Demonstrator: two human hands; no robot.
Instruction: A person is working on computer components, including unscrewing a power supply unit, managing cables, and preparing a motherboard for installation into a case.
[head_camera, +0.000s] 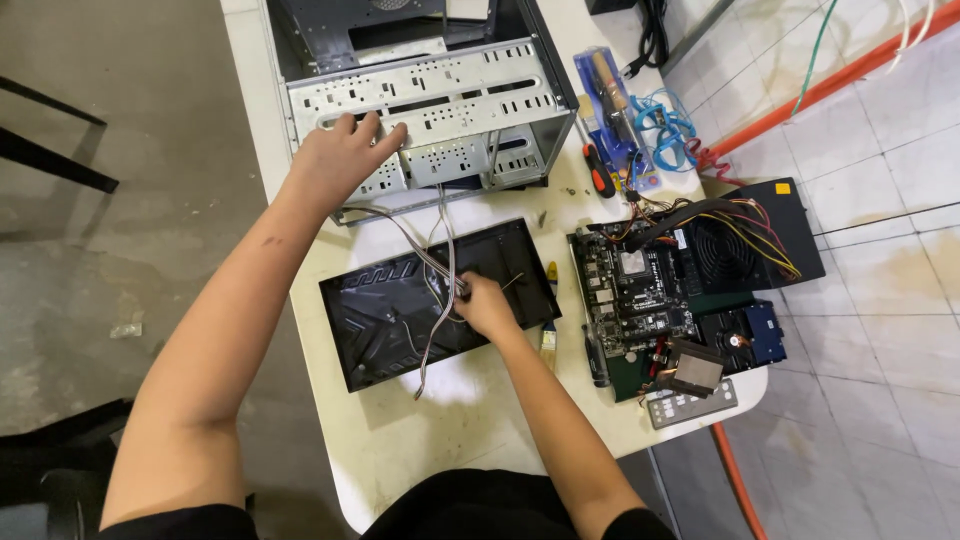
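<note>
- Right hand pinched shut on cable, over black panel lying flat on table.
- Left hand spread flat, fingers open, bracing case drive cage; holds nothing.
- Motherboard, PSU parked right, clear.

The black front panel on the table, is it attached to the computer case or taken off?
Taken off. The black front panel lies flat on the table, apart from the computer case; grey wires run between them.

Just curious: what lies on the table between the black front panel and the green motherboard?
In the head view, a yellow-handled tool and a small brush lie between panel and motherboard.
</note>
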